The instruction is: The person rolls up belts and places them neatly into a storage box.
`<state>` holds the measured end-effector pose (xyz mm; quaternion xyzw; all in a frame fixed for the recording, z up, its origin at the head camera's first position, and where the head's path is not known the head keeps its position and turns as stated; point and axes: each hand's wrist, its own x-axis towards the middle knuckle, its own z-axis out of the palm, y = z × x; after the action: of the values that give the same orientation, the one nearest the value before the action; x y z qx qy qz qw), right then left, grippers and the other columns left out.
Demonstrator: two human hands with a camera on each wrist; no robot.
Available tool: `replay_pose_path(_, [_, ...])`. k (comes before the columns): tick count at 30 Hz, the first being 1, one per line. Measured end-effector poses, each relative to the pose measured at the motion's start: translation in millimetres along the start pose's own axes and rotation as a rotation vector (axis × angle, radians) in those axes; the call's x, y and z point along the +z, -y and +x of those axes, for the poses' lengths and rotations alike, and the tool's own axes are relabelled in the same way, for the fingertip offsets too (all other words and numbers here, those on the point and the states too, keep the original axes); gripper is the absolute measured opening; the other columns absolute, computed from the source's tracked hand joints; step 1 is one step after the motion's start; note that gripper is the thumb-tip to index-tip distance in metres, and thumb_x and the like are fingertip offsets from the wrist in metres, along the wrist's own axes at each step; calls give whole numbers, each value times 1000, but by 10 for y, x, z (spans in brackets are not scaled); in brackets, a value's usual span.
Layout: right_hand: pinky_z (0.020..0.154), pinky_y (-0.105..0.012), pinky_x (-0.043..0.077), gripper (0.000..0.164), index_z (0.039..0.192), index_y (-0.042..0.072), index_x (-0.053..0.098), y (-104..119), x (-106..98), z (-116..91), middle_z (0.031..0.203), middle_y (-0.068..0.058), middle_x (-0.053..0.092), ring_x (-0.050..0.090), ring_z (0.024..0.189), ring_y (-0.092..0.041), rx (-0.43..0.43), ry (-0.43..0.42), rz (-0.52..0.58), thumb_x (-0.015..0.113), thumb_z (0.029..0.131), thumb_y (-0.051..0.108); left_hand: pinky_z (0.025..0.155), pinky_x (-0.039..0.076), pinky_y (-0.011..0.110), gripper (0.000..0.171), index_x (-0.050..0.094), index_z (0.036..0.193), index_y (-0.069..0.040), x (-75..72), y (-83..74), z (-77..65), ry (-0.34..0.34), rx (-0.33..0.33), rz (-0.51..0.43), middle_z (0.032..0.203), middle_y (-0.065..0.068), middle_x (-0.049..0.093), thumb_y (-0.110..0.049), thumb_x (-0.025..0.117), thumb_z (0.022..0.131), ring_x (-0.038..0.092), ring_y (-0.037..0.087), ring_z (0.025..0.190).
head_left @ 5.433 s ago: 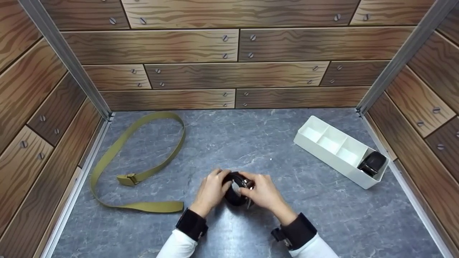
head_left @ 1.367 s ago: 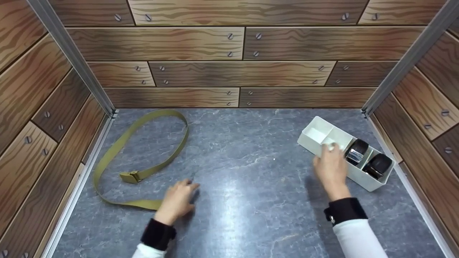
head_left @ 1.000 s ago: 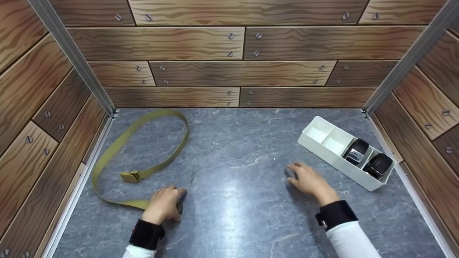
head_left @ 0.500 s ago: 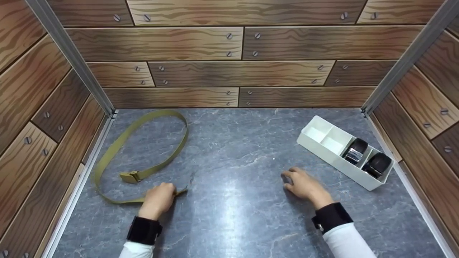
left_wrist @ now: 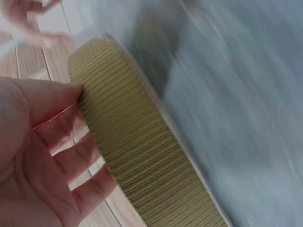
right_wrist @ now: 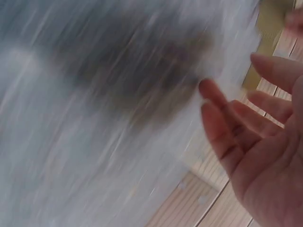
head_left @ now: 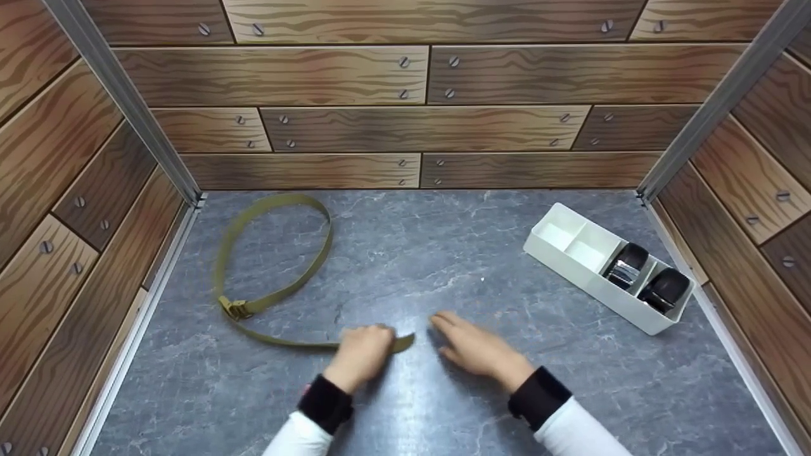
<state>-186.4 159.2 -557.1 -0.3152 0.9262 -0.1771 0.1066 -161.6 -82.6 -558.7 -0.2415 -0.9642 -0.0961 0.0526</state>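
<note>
My left hand (head_left: 364, 353) pinches an olive webbing belt (head_left: 279, 199) a little behind its free end, which sticks out to the right. In the left wrist view the ribbed belt (left_wrist: 128, 127) runs between thumb and fingers. The rest of the belt loops on the table to the left, its metal buckle (head_left: 234, 308) lying on the strap. My right hand (head_left: 475, 345) is just right of the belt's tip, holding nothing. Its fingers look relaxed and apart in the right wrist view, where a piece of the belt (right_wrist: 270, 35) shows beyond them.
A white four-compartment box (head_left: 589, 291) stands at the right. Two rolled black belts, one (head_left: 627, 265) beside the other (head_left: 664, 290), fill its two nearer compartments. Wood-patterned walls (head_left: 405, 126) close off the grey marbled table (head_left: 405, 253) at the back and sides.
Earlier both hands held a black rolled belt; a second one now sits in the box. My left hand has gripped the olive belt and drawn its end rightward; my right hand came back left.
</note>
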Motion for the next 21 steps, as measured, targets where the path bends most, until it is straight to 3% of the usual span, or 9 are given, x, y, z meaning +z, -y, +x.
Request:
replay_pose_path(4, [97, -43, 47, 55, 140, -1, 47, 126, 82, 51, 137, -15, 52, 58, 118, -30, -94, -44, -15, 66, 92, 18, 52, 52, 36, 4, 66, 84, -10, 79, -232, 85, -56, 90, 0, 76, 3, 64, -7, 65, 86, 64, 22, 62])
replay_pose_path(7, [85, -36, 53, 28, 117, 4, 63, 133, 136, 84, 111, -7, 65, 64, 98, -21, -155, -77, 2, 66, 91, 14, 52, 51, 34, 7, 65, 82, -9, 119, -310, 99, -108, 129, -30, 75, 2, 61, -12, 65, 89, 63, 21, 62])
replay_pose_path(10, [73, -31, 53, 3, 93, 10, 68, 66, 156, 91, 87, 1, 65, 63, 79, -14, -195, -93, 39, 67, 91, 11, 49, 49, 34, 15, 64, 79, -10, 121, -283, 91, -107, 124, -59, 73, 2, 59, -19, 68, 90, 62, 22, 60])
replay_pose_path(15, [70, -35, 53, 4, 86, 7, 70, -183, 77, 16, 83, 1, 62, 61, 74, -15, -98, -104, 82, 69, 88, 10, 52, 49, 36, 13, 67, 80, -12, 61, 51, 51, -73, 13, -52, 78, 3, 62, -22, 72, 86, 62, 23, 63])
replay_pose_path(21, [76, -44, 53, 4, 87, 2, 70, -621, -120, -174, 84, -3, 61, 61, 78, -22, 103, -137, 105, 70, 87, 6, 70, 50, 50, 8, 66, 89, 1, -104, 746, -69, -215, -190, 110, 91, 18, 61, -4, 67, 83, 60, 37, 83])
